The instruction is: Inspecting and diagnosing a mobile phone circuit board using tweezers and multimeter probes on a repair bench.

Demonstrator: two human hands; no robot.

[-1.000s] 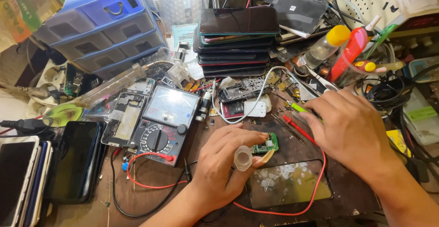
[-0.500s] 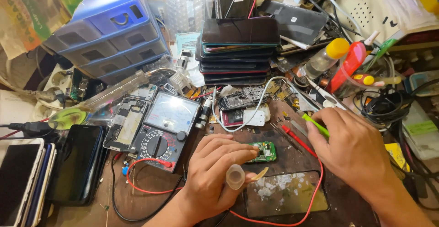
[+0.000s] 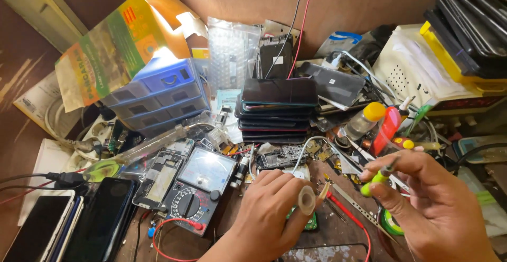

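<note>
The left hand (image 3: 269,209) pinches a small tube (image 3: 306,199) over a green board (image 3: 310,222), the right hand (image 3: 433,204) grips a screwdriver (image 3: 379,176), both near the cluttered desk's (image 3: 343,230) front edge.

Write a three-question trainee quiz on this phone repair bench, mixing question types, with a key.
1. True or false: the right hand holds a yellow-green handled tool.
2. Multiple choice: what lies just left of the left hand? A) an analog multimeter B) a blue mini drawer unit C) a yellow-capped bottle
3. Fill in: the left hand pins down a small green ____ and grips a pale tube.

Key:
1. True. The tool sits in the raised right hand's fingers.
2. A. The analog multimeter lies there; the blue mini drawer unit and yellow-capped bottle stand farther back.
3. Circuit board. The small green circuit board shows under the fingers, by the pale tube.
</note>
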